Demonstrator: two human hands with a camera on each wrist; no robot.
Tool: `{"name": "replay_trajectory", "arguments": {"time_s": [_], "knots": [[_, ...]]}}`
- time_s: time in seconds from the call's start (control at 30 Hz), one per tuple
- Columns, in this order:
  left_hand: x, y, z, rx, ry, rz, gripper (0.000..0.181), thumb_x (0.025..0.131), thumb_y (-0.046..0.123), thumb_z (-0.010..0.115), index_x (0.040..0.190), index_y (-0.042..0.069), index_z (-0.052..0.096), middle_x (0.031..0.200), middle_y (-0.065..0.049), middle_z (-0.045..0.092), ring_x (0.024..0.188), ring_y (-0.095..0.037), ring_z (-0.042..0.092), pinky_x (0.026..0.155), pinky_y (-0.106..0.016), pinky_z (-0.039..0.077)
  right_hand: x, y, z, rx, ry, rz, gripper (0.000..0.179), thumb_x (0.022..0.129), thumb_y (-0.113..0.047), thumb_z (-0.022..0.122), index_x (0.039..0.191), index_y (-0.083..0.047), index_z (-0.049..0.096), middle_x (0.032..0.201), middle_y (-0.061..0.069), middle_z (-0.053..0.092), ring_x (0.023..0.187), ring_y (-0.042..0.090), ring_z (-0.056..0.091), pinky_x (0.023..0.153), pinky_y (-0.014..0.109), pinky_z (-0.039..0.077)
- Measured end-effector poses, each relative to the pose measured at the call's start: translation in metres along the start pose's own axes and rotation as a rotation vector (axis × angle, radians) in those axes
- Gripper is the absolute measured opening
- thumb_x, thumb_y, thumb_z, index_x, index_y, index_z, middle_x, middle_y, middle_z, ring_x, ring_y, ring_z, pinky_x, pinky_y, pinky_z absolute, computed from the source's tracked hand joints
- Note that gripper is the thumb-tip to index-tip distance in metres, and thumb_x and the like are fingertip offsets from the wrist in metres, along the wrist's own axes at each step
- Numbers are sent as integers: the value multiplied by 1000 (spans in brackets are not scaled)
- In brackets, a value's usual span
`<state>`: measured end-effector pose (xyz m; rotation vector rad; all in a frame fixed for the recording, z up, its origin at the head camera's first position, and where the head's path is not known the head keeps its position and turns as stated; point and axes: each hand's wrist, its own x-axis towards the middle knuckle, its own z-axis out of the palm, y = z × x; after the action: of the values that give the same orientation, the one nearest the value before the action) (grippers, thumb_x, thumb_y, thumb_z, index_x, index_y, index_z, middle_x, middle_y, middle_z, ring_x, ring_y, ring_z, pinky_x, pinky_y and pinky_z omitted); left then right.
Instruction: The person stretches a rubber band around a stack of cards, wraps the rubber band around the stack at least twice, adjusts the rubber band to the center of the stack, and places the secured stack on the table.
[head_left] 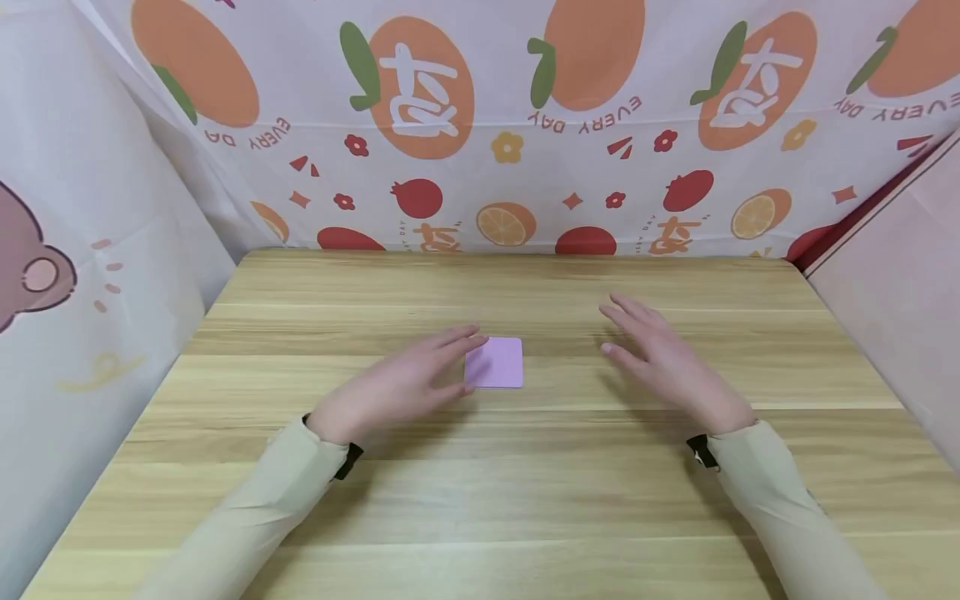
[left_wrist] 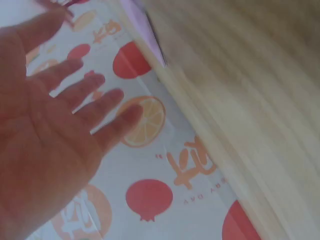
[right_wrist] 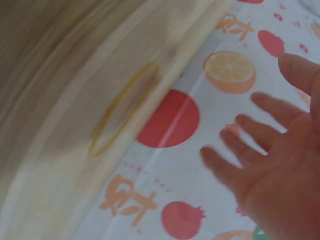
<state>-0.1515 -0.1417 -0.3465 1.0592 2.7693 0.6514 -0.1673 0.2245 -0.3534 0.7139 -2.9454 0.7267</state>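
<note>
A flat square pink-lilac pad (head_left: 498, 364) lies near the middle of the wooden table. My left hand (head_left: 405, 379) is at its left side, with the fingertips overlapping its left edge in the head view. The left wrist view has this hand's palm (left_wrist: 45, 135) empty and its fingers spread, the pad (left_wrist: 142, 27) showing at the top. Farther right, my right hand (head_left: 660, 358) hovers over the table, fingers extended and apart. A thin yellow ring (right_wrist: 107, 117) shows on the wood in the right wrist view, while the right palm (right_wrist: 280, 170) holds nothing.
The wooden table (head_left: 480, 500) runs back to a white curtain (head_left: 540, 183) printed with fruit. Another white cloth (head_left: 97, 167) hangs along the left side, and a pale pink panel (head_left: 900, 283) stands at the right. Both forearms reach in over the near part.
</note>
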Motion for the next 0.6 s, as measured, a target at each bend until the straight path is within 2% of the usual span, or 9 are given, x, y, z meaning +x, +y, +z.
{"name": "replay_trajectory", "arguments": {"time_s": [0.13, 0.23, 0.43, 0.6], "knots": [[-2, -8, -8, -109, -76, -42, 67, 93, 29, 69, 152, 18, 38, 158, 0, 30, 143, -17, 27, 113, -42, 29, 1, 12, -2, 60, -4, -45, 56, 98, -24, 63, 149, -15, 43, 157, 8, 31, 144, 32, 24, 110, 58, 26], [-1, -16, -13, -175, -122, -75, 69, 92, 32, 71, 151, 17, 38, 155, 3, 35, 142, -17, 31, 112, -42, 31, 0, 21, -5, 96, -3, -69, 52, 97, -18, 64, 146, -13, 47, 153, 10, 36, 141, 34, 29, 109, 58, 28], [5, -33, -18, -262, -209, -100, 70, 88, 30, 75, 149, 16, 42, 148, -1, 44, 135, -22, 42, 107, -45, 37, -1, 39, -12, 148, -49, -22, 45, 95, -10, 66, 139, -7, 55, 146, 11, 46, 136, 33, 37, 108, 56, 31], [14, -49, -21, -305, -255, -118, 69, 84, 26, 80, 145, 15, 48, 142, -4, 51, 129, -25, 47, 104, -47, 41, 3, 55, -15, 160, -68, -11, 38, 92, -4, 69, 129, -5, 62, 134, 12, 57, 127, 32, 48, 102, 55, 40]]}}
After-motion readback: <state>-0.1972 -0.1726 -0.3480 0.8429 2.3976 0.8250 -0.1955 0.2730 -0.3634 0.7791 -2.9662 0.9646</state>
